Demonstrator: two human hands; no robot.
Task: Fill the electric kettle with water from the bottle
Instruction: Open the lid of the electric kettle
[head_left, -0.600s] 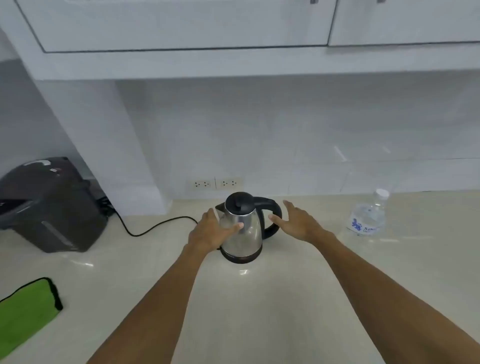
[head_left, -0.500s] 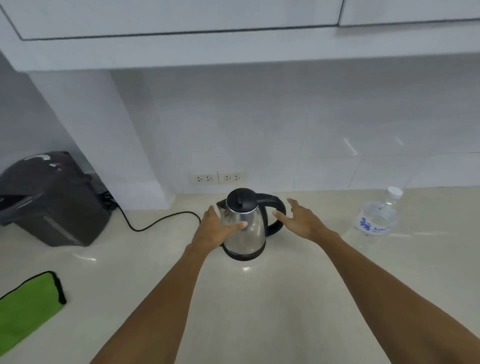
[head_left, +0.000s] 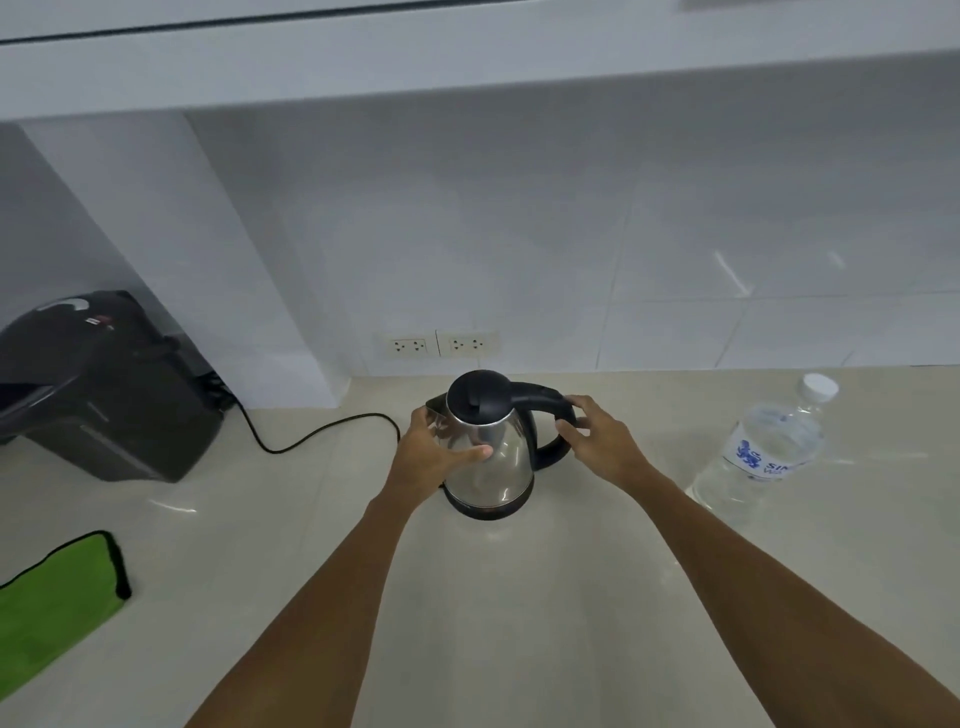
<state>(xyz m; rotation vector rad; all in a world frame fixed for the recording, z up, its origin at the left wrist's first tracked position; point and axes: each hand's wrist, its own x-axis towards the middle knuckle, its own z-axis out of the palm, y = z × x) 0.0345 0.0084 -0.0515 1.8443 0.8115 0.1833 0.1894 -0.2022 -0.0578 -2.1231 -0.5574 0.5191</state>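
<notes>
A steel electric kettle (head_left: 496, 467) with a black lid and black handle stands upright on the pale counter (head_left: 467, 597), lid closed. My left hand (head_left: 431, 457) wraps the kettle's left side, thumb across the steel front. My right hand (head_left: 597, 441) has its fingers on the black handle at the right. A clear plastic water bottle (head_left: 763, 457) with a white cap and blue label stands to the right of the kettle, capped and untouched.
A black appliance (head_left: 98, 389) sits at the back left, its black cord (head_left: 311, 434) running across the counter behind the kettle. A green cloth (head_left: 52, 597) lies at the front left. Two wall sockets (head_left: 441, 344) sit above the kettle. Cabinets hang overhead.
My right hand has moved in from beside the kettle and closed its fingers on the handle. My left hand stays on the kettle body. The camera has tilted slightly down.
</notes>
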